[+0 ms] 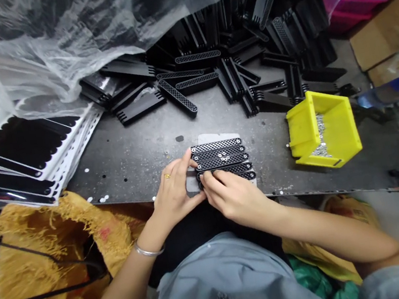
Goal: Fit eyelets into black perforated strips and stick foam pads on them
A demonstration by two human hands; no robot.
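Observation:
Several black perforated plastic strips (221, 158) lie side by side on a white card (213, 138) at the table's front edge. Small white rings sit on the strips' middles. My left hand (173, 187), wearing a gold ring and a silver bangle, grips the strips' left ends with its fingertips. My right hand (229, 197) presses its fingers onto the lowest strips from the right, and those fingers hide part of them.
A yellow plastic bin (336, 136) of small metal parts lies tilted at right on the grey metal table (131, 172). Black parts are heaped behind (230, 55). Black-and-white sticker sheets (24, 158) lie left, above a frayed yellow woven sack (57, 250).

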